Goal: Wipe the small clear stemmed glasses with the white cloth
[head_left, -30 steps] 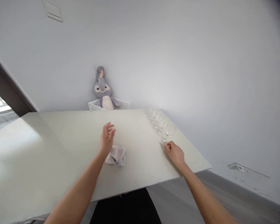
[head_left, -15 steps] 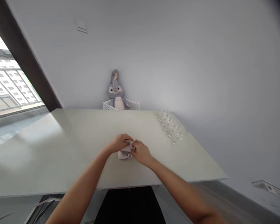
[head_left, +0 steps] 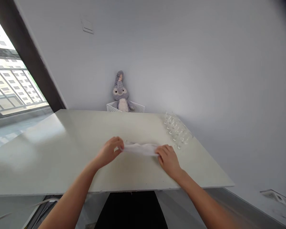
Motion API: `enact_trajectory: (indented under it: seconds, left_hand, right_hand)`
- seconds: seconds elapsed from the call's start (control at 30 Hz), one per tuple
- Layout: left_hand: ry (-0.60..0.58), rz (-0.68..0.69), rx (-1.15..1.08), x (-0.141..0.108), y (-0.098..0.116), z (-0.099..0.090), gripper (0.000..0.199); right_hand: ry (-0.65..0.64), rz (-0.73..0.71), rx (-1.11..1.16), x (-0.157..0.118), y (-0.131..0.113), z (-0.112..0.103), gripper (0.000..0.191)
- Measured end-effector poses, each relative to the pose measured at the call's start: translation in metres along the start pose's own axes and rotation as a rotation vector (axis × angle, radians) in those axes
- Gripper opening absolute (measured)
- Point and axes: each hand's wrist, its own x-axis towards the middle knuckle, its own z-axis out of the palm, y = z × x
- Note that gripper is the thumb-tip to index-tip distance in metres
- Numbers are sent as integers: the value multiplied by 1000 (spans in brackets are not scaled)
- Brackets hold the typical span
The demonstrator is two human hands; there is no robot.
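A white cloth (head_left: pixel 140 149) is stretched sideways between my two hands, just over the pale table (head_left: pixel 105 173). My left hand (head_left: pixel 111 149) pinches its left end between thumb and fingers. At the other end, my right hand (head_left: pixel 168 158) is closed on the cloth, fingers bent over the edge. The cloth is blurred by motion, and its far edge looks wavy.
Several stemmed glasses (head_left: pixel 177 127) stand in rows at the table's right edge. Behind the far edge, a grey plush toy (head_left: pixel 121 93) sits in a white perforated basket (head_left: pixel 139 108) against the wall. A window with railings (head_left: pixel 11 82) is at left.
The cloth was a small folded bundle with both hands close together on it. My hands have moved apart, left and right, and the cloth is now spread into a long strip.
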Motion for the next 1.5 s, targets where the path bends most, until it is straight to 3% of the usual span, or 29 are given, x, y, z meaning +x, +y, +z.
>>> enact_trajectory:
  seconds: [0.07,0.13,0.27,0.37,0.57,0.7,1.0,1.1,1.2,1.27,1.5]
  left_hand:
    - [-210,-11,18,-25,-6,7,17]
    - [-223,-82,25,-40,-14,14,24]
    - [-41,-157,101,-33,-26,30,25]
    - [-45,-85,183,-13,-33,42,25]
    - [-160,-80,319,4,-41,54,28]
    - [-196,-97,344,7,-45,55,30]
    - [-276,-48,300,20,-48,46,29]
    - [-324,-48,322,24,-45,45,18]
    - [-295,-48,348,24,-40,47,11]
    - [-252,-48,365,21,-38,49,7]
    - [-78,47,336,4,-30,49,16]
  right_hand:
    - [-178,-95,91,-26,-7,-2,18]
    - [-284,-103,200,-41,-10,-2,17]
    - [-166,142,210,-36,4,3,23]
    - [-116,222,100,-20,16,15,27]
    - [-231,223,-24,-4,17,36,14]
    - [-281,247,14,0,14,39,8]
    - [-120,34,194,-10,5,45,18]
    - [-148,66,299,-16,6,46,24]
    - [-224,157,327,-17,9,45,43]
    - [-271,220,311,-15,10,44,46]
    - [-336,295,244,-4,5,43,21]
